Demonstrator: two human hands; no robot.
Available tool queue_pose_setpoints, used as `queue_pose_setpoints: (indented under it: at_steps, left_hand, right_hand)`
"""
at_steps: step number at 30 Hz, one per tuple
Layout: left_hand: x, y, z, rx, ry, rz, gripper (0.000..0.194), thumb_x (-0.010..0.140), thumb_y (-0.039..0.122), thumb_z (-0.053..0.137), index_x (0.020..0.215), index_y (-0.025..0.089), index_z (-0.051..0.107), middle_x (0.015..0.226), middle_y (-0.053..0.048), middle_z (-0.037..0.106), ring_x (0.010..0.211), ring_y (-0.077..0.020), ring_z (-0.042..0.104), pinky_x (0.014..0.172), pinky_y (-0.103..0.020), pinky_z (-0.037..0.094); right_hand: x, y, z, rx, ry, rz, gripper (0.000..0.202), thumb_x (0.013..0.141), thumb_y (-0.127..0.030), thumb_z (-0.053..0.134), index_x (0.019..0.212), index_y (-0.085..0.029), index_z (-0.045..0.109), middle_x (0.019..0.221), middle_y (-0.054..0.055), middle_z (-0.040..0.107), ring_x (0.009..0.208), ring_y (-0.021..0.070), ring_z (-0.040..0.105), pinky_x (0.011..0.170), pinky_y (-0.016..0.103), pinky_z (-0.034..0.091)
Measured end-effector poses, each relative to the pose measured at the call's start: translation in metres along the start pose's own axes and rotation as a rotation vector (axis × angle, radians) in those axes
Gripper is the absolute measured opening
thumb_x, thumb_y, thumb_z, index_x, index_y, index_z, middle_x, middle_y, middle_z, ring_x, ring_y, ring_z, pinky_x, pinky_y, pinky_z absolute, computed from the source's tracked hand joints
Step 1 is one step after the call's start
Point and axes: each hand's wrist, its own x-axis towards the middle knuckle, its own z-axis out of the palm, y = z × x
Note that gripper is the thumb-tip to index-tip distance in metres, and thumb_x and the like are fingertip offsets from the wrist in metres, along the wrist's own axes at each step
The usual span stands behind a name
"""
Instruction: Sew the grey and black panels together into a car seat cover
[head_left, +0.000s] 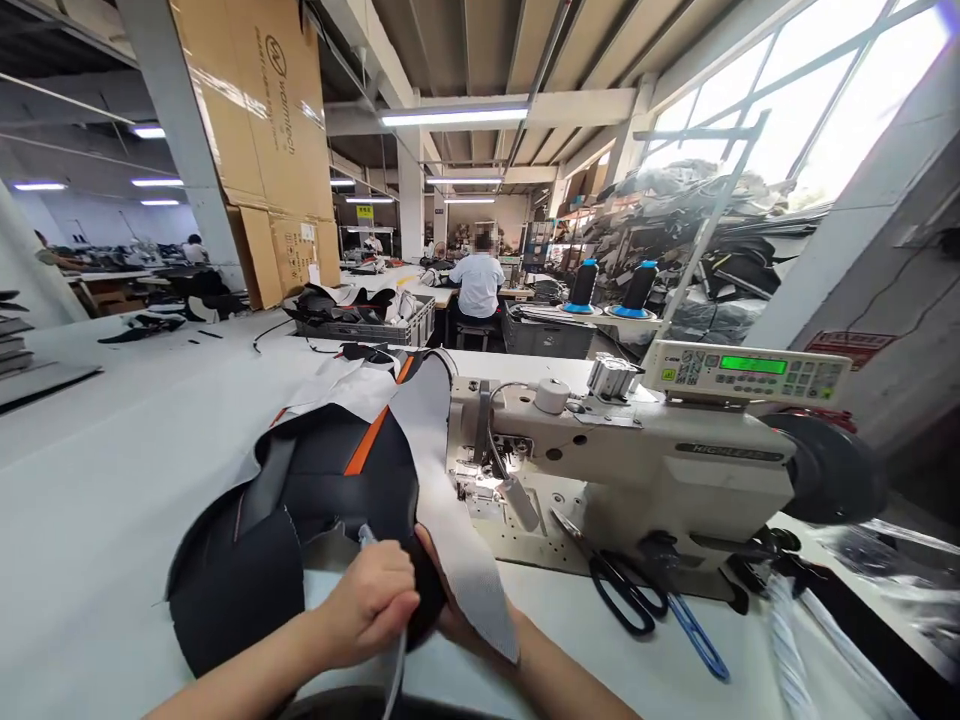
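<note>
My left hand (371, 603) is closed in a fist around a pale grey cord-like strip (396, 675), whose upper end pokes out above the fingers and whose tail hangs below. At the right edge of a black sewn fabric piece (330, 490), my right hand (435, 560) grips the material. Its fingers are partly hidden under the grey-white backing flap (476, 585). An orange stripe (367, 443) crosses the black fabric, which lies bunched on the white table, left of the sewing machine's (675, 460) lit needle area.
Black-handled scissors (622, 590) and a blue slim tool (697, 637) rest by the machine base. The control panel (750, 372) stands on top. Behind are two black thread cones (583, 283), a grey crate (424, 322) of fabric pieces and a seated person (480, 285). Tall cardboard (262, 130) rises left.
</note>
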Motion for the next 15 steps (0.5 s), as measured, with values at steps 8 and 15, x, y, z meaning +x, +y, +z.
queue_pose_setpoints:
  at_steps: [8, 15]
  left_hand:
    - [-0.066, 0.001, 0.01, -0.232, -0.323, -0.541, 0.045, 0.09, 0.043, 0.04, 0.054, 0.018, 0.029, 0.049, 0.005, 0.031, 0.047, -0.0075, 0.028, 0.046, -0.022, 0.024]
    - [0.024, -0.021, 0.014, 0.524, -0.283, 0.196, 0.035, 0.09, 0.011, 0.039, 0.124, 0.015, 0.05, 0.123, -0.012, 0.059, 0.111, -0.0233, 0.055, 0.09, -0.036, 0.045]
  right_hand:
    - [0.009, -0.025, 0.018, 0.285, -0.532, -0.072, 0.058, 0.08, -0.037, 0.064, 0.133, -0.016, 0.052, 0.143, 0.018, 0.041, 0.133, 0.0323, 0.037, 0.112, 0.05, 0.025]
    - [-0.008, -0.029, 0.014, 0.244, -0.441, -0.075, 0.043, 0.084, -0.026, 0.056, 0.123, -0.007, 0.057, 0.119, 0.022, 0.059, 0.12, 0.032, 0.049, 0.102, 0.046, 0.038]
